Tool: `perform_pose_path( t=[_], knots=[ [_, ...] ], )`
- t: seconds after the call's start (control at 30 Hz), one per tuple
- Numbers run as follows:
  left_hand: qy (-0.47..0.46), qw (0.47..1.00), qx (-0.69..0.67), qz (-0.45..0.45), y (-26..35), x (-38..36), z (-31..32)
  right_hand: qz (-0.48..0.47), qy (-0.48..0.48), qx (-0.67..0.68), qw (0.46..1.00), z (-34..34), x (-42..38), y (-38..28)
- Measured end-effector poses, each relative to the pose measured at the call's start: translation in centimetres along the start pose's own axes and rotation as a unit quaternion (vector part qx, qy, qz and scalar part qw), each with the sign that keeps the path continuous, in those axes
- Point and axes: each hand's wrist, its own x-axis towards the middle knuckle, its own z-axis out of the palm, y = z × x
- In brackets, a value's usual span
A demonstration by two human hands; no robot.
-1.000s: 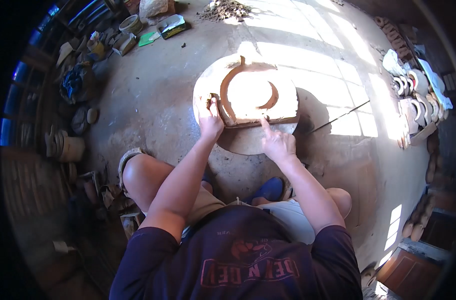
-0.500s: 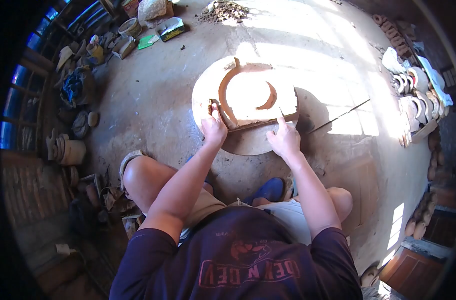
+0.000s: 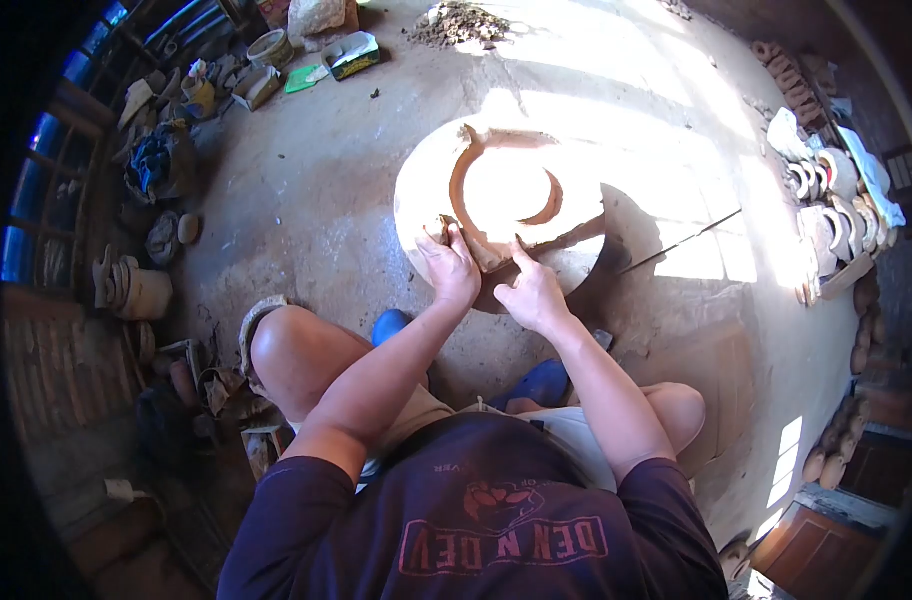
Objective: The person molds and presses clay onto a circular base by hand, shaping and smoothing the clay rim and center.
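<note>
A pale round board (image 3: 416, 190) lies low in front of me, carrying a clay form (image 3: 458, 180) with a curved raised wall. Inside its curve is a shadowed crescent-shaped hollow or edge (image 3: 548, 200); glare washes out the surface between. My left hand (image 3: 451, 268) is closed at the form's near left corner, with a small brown lump (image 3: 443, 226) showing between its thumb and fingers. On the near straight edge, my right hand (image 3: 531, 295) touches the clay with an outstretched index finger. Its thumb stands apart and the other fingers curl under, holding nothing visible.
Curved clay pieces (image 3: 841, 225) are stacked along the right wall. A heap of broken bits (image 3: 461, 25) lies at the far end of the floor. Boxes, a bucket (image 3: 269, 48) and a green sheet (image 3: 304, 79) stand at upper left. My knees flank the board.
My right hand has slid left along the near edge of the clay, closer to my left hand. The whole scene has shifted slightly right and down in view.
</note>
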Motion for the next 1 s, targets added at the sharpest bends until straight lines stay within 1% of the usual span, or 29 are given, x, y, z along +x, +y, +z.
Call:
perform_pose_path(
  t=[0.03,0.1,0.13,0.2,0.23,0.3,0.33,0.37,0.4,0.43,0.47,0.5,0.53,0.6,0.63,0.73,0.77,0.83,0.87,0.93,0.97,1.0],
  knots=[
    [-0.001,1.000,0.006,-0.010,0.2,0.0,0.0,0.008,-0.015,-0.003,1.000,-0.4,0.0,-0.5],
    [-0.004,0.999,0.016,-0.032,0.2,-0.1,0.1,0.005,-0.028,0.039,0.999,-0.7,0.1,-1.2],
    [-0.015,0.999,0.032,-0.013,0.0,-0.1,-0.1,0.004,-0.035,0.060,0.998,-0.6,0.1,-1.6],
    [-0.033,0.997,0.063,0.026,-0.1,0.5,-0.7,-0.015,-0.047,0.156,0.987,0.0,0.3,-1.8],
    [-0.032,0.998,0.053,0.014,0.0,1.0,-1.1,-0.028,-0.053,0.204,0.977,0.0,0.6,-1.9],
    [-0.031,0.999,0.037,-0.013,0.2,1.7,-2.1,-0.069,0.095,0.191,0.974,-0.2,0.4,-2.0],
    [-0.072,0.997,-0.007,-0.026,2.9,1.6,-3.1,-0.087,0.168,0.184,0.965,-0.5,0.3,-2.1],
    [-0.114,0.991,-0.051,-0.041,7.8,1.3,-4.7,-0.099,0.151,0.148,0.972,-1.4,-0.1,-1.9],
    [-0.157,0.981,-0.095,-0.055,10.5,0.7,-5.7,-0.173,0.194,0.059,0.964,-1.9,-0.7,-2.4],
    [-0.243,0.965,-0.092,-0.037,10.9,0.2,-6.2,-0.244,0.237,-0.031,0.940,-2.5,-1.5,-3.0],
    [-0.329,0.942,-0.070,0.002,11.5,-0.2,-6.7,-0.309,0.276,-0.122,0.902,-2.8,-2.0,-3.1],
    [-0.375,0.923,-0.077,-0.038,11.9,-0.8,-6.8,-0.307,0.251,-0.062,0.916,-2.4,-2.3,-3.0],
    [-0.418,0.901,-0.085,-0.079,12.1,-1.3,-6.9,-0.303,0.230,-0.071,0.922,-2.3,-2.5,-2.3],
    [-0.487,0.860,-0.079,-0.132,11.1,-0.5,-6.8,-0.298,0.182,-0.090,0.933,-2.6,-2.8,-0.9],
    [-0.518,0.837,-0.076,-0.158,10.7,-0.1,-6.8,-0.307,0.185,-0.092,0.929,-2.6,-3.2,-0.5],
    [-0.555,0.801,-0.074,-0.210,11.1,0.8,-7.0,-0.317,0.230,-0.064,0.918,-2.6,-4.1,-0.5],
    [-0.557,0.798,-0.084,-0.215,11.6,0.6,-7.0,-0.281,0.221,-0.011,0.934,-2.8,-4.5,-0.7],
    [-0.561,0.790,-0.104,-0.226,12.3,0.1,-6.8,-0.246,0.179,0.039,0.952,-3.9,-5.7,-2.4],
    [-0.576,0.779,-0.089,-0.229,11.9,0.1,-6.6,-0.227,0.156,0.063,0.959,-4.2,-6.1,-3.0],
    [-0.607,0.757,-0.059,-0.234,11.0,0.0,-6.3,-0.246,0.166,0.017,0.955,-3.5,-5.9,-1.8],
    [-0.605,0.762,-0.045,-0.226,10.7,-0.1,-6.3,-0.256,0.171,-0.007,0.952,-3.1,-5.7,-1.1],
    [-0.613,0.750,-0.039,-0.243,11.1,0.1,-6.4,-0.266,0.158,-0.049,0.950,-2.8,-5.5,-0.3]
  ],
)
